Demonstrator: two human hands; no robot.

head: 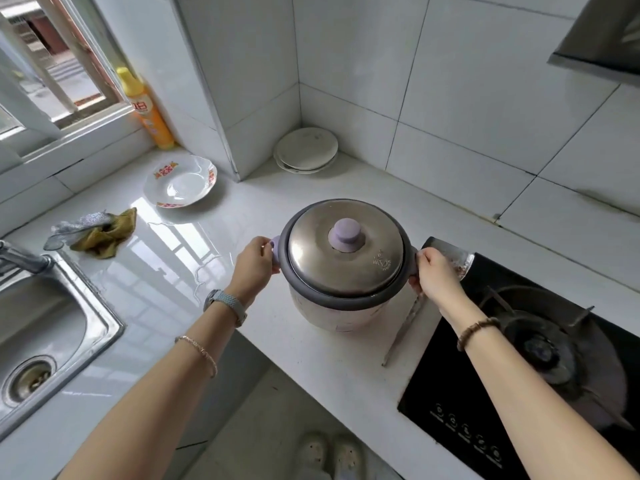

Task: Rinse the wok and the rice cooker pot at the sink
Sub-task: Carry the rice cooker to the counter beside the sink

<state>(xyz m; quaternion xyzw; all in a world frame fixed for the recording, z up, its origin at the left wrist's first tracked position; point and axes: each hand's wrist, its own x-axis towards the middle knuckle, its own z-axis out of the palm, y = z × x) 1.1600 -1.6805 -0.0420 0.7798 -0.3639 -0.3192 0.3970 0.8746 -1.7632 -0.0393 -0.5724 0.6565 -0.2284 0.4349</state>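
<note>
While the rice cooker (341, 271) sits lidded, left hand (254, 263) and right hand (437, 273) grip its handles

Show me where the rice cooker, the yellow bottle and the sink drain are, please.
rice cooker (349, 271): head view, on its steel lid, below the purple knob.
yellow bottle (145, 110): head view, on the label at mid-body.
sink drain (29, 380): head view, on the strainer's centre.

Wristwatch (224, 303), thin bangle (198, 352), brown bead bracelet (478, 331)
</note>
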